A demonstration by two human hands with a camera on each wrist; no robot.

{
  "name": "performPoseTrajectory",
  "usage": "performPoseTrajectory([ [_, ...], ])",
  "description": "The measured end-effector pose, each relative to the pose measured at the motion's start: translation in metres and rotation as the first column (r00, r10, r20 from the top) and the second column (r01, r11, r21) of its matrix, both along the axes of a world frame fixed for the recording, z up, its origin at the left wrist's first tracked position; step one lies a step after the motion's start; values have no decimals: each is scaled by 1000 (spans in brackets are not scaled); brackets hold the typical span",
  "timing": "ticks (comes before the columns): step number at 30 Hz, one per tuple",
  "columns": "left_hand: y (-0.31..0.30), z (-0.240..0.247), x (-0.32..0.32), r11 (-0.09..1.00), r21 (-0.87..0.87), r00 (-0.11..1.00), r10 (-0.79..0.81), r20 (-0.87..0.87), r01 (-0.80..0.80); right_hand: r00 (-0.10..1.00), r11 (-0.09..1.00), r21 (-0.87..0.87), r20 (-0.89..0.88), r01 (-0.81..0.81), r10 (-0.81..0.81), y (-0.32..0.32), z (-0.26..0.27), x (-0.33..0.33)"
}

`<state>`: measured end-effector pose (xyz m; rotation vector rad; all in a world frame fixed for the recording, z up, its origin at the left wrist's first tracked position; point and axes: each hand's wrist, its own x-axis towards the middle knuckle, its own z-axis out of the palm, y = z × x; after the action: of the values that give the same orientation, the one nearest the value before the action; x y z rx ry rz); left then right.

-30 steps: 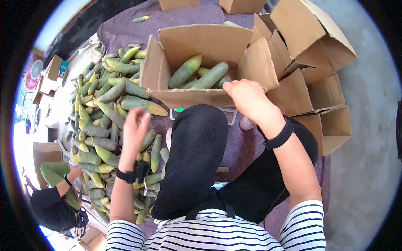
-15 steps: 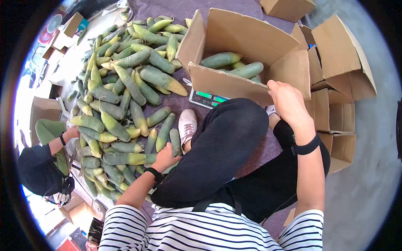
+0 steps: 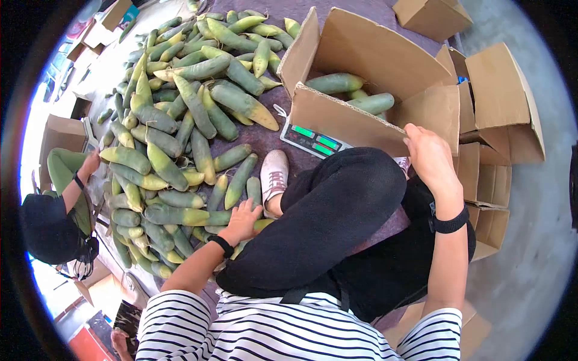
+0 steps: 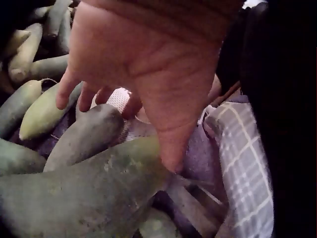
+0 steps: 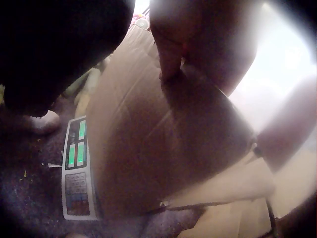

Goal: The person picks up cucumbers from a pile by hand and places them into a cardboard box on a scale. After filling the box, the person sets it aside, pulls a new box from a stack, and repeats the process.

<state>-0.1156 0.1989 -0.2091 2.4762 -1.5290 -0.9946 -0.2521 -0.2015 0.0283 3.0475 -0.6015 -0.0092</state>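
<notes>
In the head view my left hand (image 3: pixel 242 221) is low over the near edge of a heap of green radishes (image 3: pixel 186 105), beside my knee. Its fingers are spread. The left wrist view has the thumb pointing down next to the end of a large green radish (image 4: pixel 94 191), the other fingers over a smaller radish (image 4: pixel 89 134). My right hand (image 3: pixel 430 153) pinches the top edge of an open cardboard box (image 3: pixel 349 123) at its near right corner. Several green radishes (image 3: pixel 334 83) lie inside. The box stands on a digital scale (image 3: pixel 316 143) with lit green displays.
More open cardboard boxes (image 3: pixel 497 90) are stacked to the right, another box (image 3: pixel 430 18) behind. My bent leg (image 3: pixel 337 216) and a shoe (image 3: pixel 275 174) lie between heap and scale. At the far left another person (image 3: pixel 54 228) reaches to the heap.
My left hand has come down and back from above the heap to its near edge by my knee. The right hand stays on the box edge. My head view has turned left.
</notes>
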Motion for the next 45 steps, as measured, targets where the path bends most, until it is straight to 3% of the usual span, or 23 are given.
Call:
performPoseTrajectory([
  [1, 0, -7, -3, 1000, -1, 1000, 5, 1, -5, 1000, 1000, 12, -5, 8, -8, 1, 1, 0],
  [3, -1, -28, -10, 968, 175, 965, -209, 161, 180, 1000, 1000, 22, -5, 15, -15, 1, 1, 2],
  [7, -13, -32, -14, 952, 287, 980, -147, 130, 105, 1000, 1000, 13, 8, 28, -28, 1, -1, -1],
  [11, -5, -42, -3, 953, 279, 990, -132, 43, 115, 1000, 1000, 16, 20, 14, -14, 0, -2, -1],
  [14, 1, 17, 13, 976, 210, 994, 46, 96, -65, 1000, 999, 25, 19, 20, -21, -2, -5, -2],
  [15, 7, 26, 23, 975, 214, 994, 39, 98, -60, 999, 999, 29, 21, 26, -27, -2, -5, -1],
  [17, 27, 37, 50, 943, -55, 938, 333, 100, -329, 1000, 1000, 6, 25, 16, -17, -1, -3, -1],
  [21, 25, 69, 105, 887, -312, 888, 412, 203, -340, 999, 1000, -7, 33, -4, 4, -2, -5, 1],
  [26, -4, 93, 130, 857, -398, 853, 449, 267, -326, 1000, 1000, 9, 6, 23, -23, 1, 0, -2],
  [28, -23, 127, 117, 755, -362, 800, 599, 40, -547, 999, 999, 2, -7, 44, -44, 2, -2, -3],
  [29, -28, 137, 116, 769, -367, 817, 576, 39, -524, 999, 999, -6, -18, 43, -43, 2, -2, -2],
  [31, -33, 155, 117, 671, -409, 779, 593, -204, -618, 998, 999, 13, -19, 53, -53, 1, -3, -1],
  [33, -37, 186, 124, 527, -500, 708, 640, -299, -687, 999, 1000, 1, 20, 28, -28, 2, -1, -1],
  [35, -53, 230, 115, 229, -693, 703, 463, -540, -683, 999, 999, -19, 32, 30, -29, 0, -3, -1],
  [37, -77, 256, 114, 16, -754, 744, 180, -643, -656, 998, 999, 0, -25, 49, -49, 2, -1, 0],
  [39, -118, 278, 101, -28, -685, 684, 45, -728, -728, 998, 999, -6, -26, 52, -52, 2, -2, -1],
  [41, -165, 291, 85, 192, -726, 750, 150, -644, -661, 999, 999, -13, -18, 42, -42, 2, -5, -3],
  [43, -204, 292, 76, 424, -672, 752, 35, -658, -608, 1000, 1000, -5, -16, 26, -26, 1, -4, -7],
  [45, -215, 266, 78, 338, -593, 662, 137, -737, -731, 1000, 1000, 4, -5, 11, -11, 0, -2, -7],
])
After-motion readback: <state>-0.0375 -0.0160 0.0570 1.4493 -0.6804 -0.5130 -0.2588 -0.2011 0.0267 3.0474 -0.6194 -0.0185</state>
